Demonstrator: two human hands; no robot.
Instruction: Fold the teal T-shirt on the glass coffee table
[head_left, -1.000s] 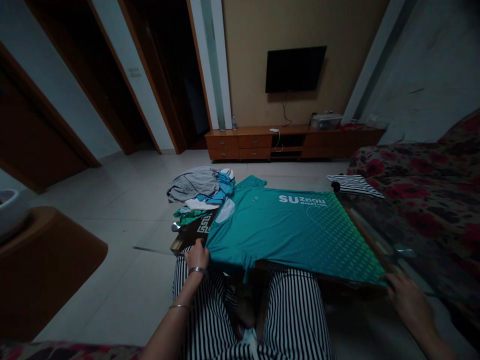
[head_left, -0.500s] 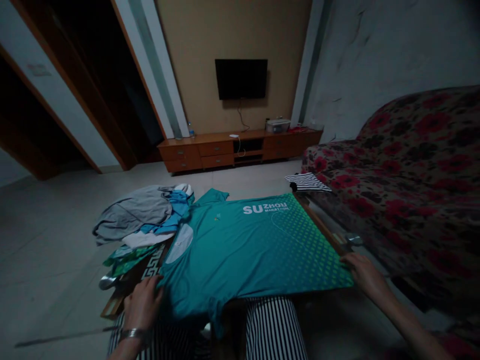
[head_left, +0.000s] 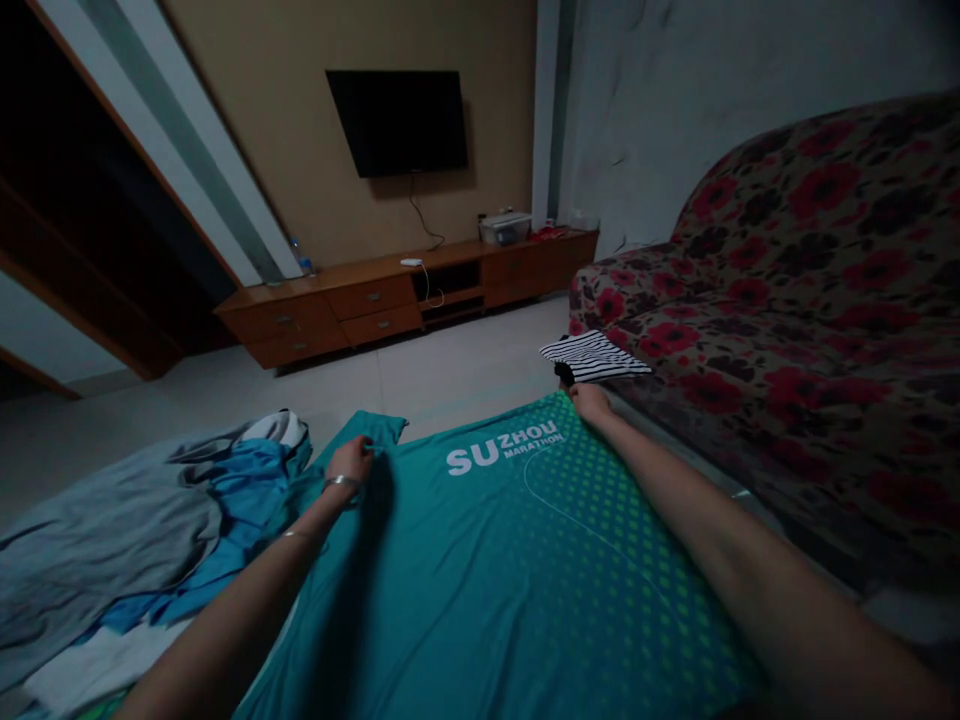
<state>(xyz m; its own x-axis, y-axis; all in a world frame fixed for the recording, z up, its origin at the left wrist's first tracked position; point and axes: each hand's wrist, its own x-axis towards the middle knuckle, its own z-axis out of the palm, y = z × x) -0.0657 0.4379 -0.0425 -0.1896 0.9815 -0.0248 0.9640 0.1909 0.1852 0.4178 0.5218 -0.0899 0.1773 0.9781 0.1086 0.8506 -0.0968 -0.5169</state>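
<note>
A teal T-shirt [head_left: 442,560] with white "SUZHOU MARATHON" lettering and green dots lies spread out in front of me. My left hand [head_left: 351,462], with a bracelet at the wrist, is closed on the shirt near its far sleeve. At the far hem corner my right hand [head_left: 588,400] pinches the fabric between thumb and fingers. The shirt's near edge runs out of view at the bottom.
A heap of grey, blue and white clothes [head_left: 150,530] lies to the left. Striped folded cloth [head_left: 596,357] rests by the floral sofa [head_left: 810,270] on the right. Beyond the floor stand a low wooden TV cabinet [head_left: 375,300] and a wall television [head_left: 405,122].
Both hands have moved from the shirt's near edge to its far edge, the left to the sleeve area, the right to the hem corner. My view has shifted forward and right.
</note>
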